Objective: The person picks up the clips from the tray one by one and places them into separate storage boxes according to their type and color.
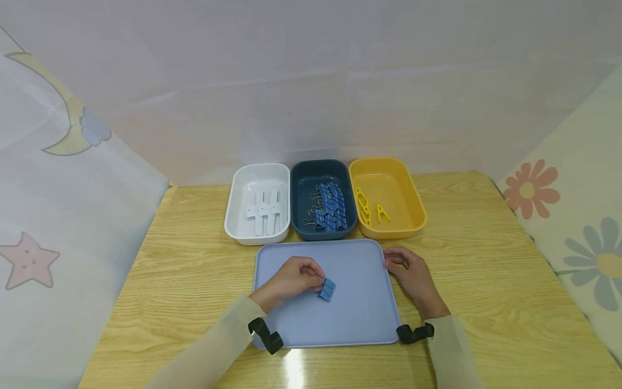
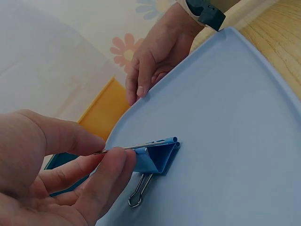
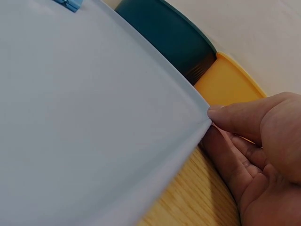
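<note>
A blue binder clip (image 1: 327, 290) is at the middle of the light blue tray (image 1: 359, 316). My left hand (image 1: 295, 278) pinches one of its wire handles between thumb and fingers; the other handle (image 2: 136, 198) sticks out on the far side in the left wrist view. Whether the clip touches the tray I cannot tell. At the tray's far right corner, my right hand (image 1: 413, 275) pinches the rim, with the thumb (image 3: 230, 115) on top and fingers beneath, as the right wrist view shows.
Behind the tray three bins stand side by side: a white bin (image 1: 233, 216) with several white pieces, a dark blue bin (image 1: 303, 178) with several blue binder clips (image 1: 330, 205), and a yellow bin (image 1: 408, 194) with yellow clips (image 1: 382, 213). A wooden table (image 1: 184, 259) bears everything.
</note>
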A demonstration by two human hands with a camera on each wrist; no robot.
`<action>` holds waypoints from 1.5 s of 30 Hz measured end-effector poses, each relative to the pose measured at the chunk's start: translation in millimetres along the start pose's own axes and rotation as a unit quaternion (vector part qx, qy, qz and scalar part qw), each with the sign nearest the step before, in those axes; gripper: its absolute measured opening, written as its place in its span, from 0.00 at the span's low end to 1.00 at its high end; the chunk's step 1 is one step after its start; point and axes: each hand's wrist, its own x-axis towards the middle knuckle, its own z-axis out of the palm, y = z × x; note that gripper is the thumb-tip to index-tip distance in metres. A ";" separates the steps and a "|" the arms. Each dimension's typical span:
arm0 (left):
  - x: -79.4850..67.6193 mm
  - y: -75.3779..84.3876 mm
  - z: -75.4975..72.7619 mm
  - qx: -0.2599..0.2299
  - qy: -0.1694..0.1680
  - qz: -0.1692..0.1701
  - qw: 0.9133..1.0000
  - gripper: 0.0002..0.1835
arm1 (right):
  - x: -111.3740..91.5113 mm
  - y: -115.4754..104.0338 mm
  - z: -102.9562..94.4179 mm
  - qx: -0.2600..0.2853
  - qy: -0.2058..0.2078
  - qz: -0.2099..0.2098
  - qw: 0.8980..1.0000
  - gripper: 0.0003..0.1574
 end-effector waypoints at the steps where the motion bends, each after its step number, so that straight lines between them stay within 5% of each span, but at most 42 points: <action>1: 0.3 -0.2 0.0 -0.006 -0.001 -0.002 1.000 0.06 | 0.1 -0.1 0.0 0.001 0.000 -0.001 1.000 0.19; 22: -0.3 14.9 -8.1 -0.123 -0.011 -0.001 0.992 0.08 | -1.5 -1.6 -0.4 0.001 -0.002 0.022 1.000 0.20; 45: 2.5 53.2 -30.3 -0.132 0.046 0.039 0.989 0.15 | 1.4 2.2 -1.2 -0.004 0.001 -0.001 1.000 0.19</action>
